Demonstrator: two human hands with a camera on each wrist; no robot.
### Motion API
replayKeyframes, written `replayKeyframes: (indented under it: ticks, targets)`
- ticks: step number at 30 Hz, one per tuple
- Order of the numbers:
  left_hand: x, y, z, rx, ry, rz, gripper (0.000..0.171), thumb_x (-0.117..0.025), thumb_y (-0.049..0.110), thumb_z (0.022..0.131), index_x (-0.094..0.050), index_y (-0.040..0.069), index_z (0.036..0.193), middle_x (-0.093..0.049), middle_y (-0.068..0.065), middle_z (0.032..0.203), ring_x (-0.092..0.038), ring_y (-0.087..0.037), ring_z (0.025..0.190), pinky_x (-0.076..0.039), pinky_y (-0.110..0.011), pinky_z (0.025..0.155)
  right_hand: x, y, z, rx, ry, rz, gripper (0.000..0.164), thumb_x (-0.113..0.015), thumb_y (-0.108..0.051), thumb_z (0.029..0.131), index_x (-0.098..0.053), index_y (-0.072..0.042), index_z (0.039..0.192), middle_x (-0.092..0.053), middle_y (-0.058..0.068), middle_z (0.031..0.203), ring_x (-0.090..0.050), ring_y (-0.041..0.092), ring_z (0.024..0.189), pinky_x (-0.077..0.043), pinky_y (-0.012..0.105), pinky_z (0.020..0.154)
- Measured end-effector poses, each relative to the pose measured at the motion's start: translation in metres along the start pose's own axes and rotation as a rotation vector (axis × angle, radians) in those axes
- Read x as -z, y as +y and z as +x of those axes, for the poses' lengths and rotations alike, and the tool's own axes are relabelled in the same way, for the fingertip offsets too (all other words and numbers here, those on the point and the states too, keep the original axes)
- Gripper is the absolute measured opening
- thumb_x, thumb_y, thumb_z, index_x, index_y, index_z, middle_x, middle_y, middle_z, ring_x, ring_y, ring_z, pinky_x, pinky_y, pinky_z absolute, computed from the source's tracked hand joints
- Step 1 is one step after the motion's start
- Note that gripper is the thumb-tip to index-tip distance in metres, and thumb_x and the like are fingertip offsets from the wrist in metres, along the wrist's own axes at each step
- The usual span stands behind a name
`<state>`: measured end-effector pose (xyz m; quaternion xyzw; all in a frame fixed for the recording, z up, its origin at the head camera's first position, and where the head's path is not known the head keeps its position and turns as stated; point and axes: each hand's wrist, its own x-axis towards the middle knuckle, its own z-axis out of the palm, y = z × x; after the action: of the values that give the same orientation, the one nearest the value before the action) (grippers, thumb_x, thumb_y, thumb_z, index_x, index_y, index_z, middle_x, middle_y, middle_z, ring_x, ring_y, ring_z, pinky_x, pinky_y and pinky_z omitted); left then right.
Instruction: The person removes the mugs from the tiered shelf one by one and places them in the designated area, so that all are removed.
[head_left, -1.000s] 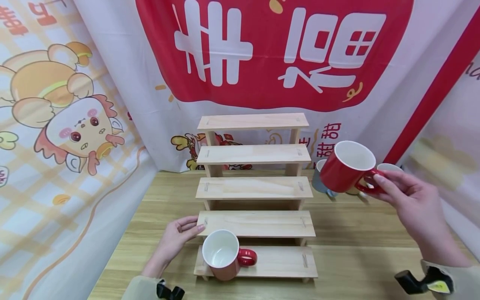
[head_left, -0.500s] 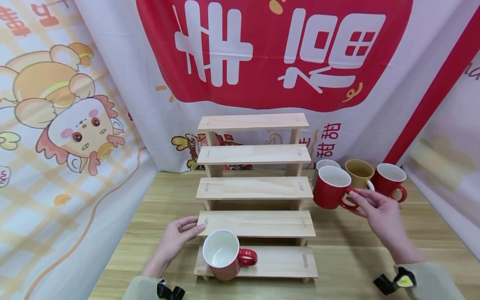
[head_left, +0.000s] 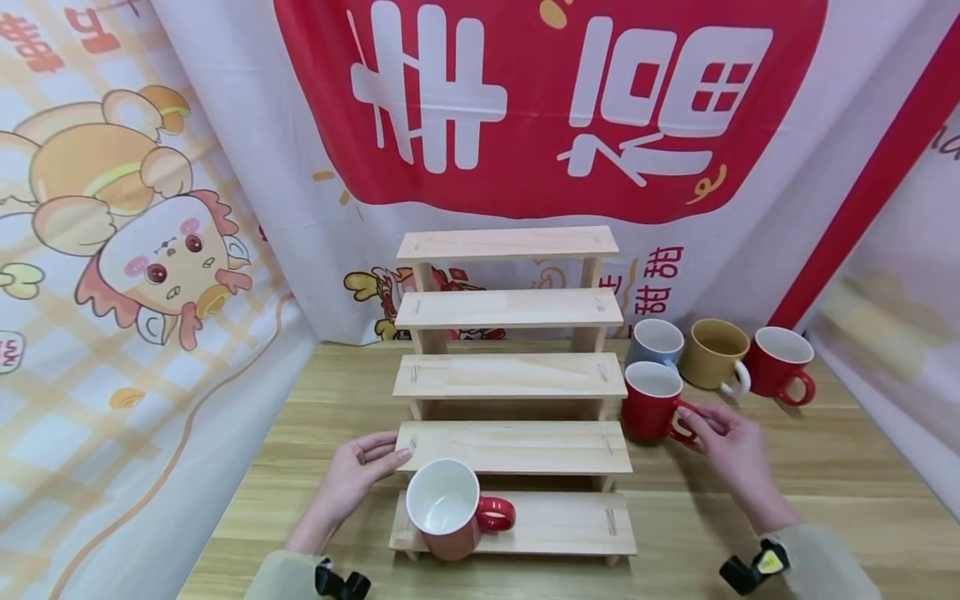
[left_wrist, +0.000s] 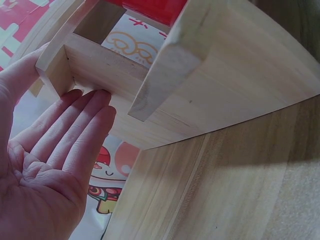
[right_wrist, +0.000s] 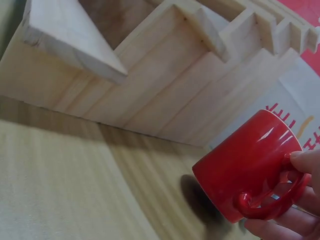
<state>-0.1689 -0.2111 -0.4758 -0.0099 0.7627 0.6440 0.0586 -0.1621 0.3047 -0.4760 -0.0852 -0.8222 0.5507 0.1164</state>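
In the head view, my right hand (head_left: 731, 442) pinches the handle of a red mug (head_left: 648, 415) with a white inside. The mug is close beside the right side of the stepped wooden shelf (head_left: 510, 375); in the right wrist view, the red mug (right_wrist: 247, 167) has a dark shadow under its base, and I cannot tell whether it touches the table. My left hand (head_left: 360, 471) grips the left end of the second board from the bottom, thumb on top and fingers (left_wrist: 87, 125) underneath. Another red mug (head_left: 446, 508) stands on the lowest board's left part, handle to the right.
Behind the held mug stand a blue-grey mug (head_left: 656, 337), a tan mug (head_left: 714, 354) with a white handle and a third red mug (head_left: 780, 365). Printed cloth (head_left: 555, 108) encloses the wooden table (head_left: 300, 417) at the back and sides.
My right hand has carried the red mug down and to the left, from in front of the back mugs to beside the shelf. The left hand has stayed put.
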Motion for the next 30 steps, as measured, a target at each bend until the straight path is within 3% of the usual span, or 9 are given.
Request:
replayKeyframes:
  ticks: [8,22,30]
  targets:
    - [0.000,0.002,0.000,-0.008,-0.001,-0.005,0.047,-0.080,0.015,0.090,-0.064,-0.008,0.127,-0.070,-0.022,0.118,-0.070,-0.027,0.105,-0.058,-0.031,0.086,-0.004,0.000,-0.003,-0.065,-0.012,-0.063,0.050,-0.068,-0.034,0.100,-0.063,0.006,0.130,-0.069,0.025,0.120,-0.071,0.012,0.092,-0.059,0.021,0.072]
    - [0.000,0.000,0.000,-0.010,0.009,0.012,0.048,-0.081,0.016,0.089,-0.064,-0.007,0.128,-0.070,-0.022,0.118,-0.070,-0.026,0.105,-0.059,-0.031,0.086,-0.010,0.000,-0.014,-0.030,-0.023,-0.055,0.043,-0.075,-0.028,0.096,-0.069,0.008,0.119,-0.073,0.021,0.107,-0.071,0.008,0.082,-0.061,0.026,0.068]
    - [0.000,0.000,0.000,-0.001,0.004,0.008,0.049,-0.081,0.018,0.090,-0.064,-0.007,0.128,-0.070,-0.021,0.119,-0.069,-0.026,0.106,-0.058,-0.033,0.088,-0.015,0.004,-0.018,-0.027,-0.018,-0.036,0.041,-0.079,-0.025,0.093,-0.071,0.009,0.113,-0.075,0.019,0.099,-0.072,0.012,0.078,-0.060,0.026,0.064]
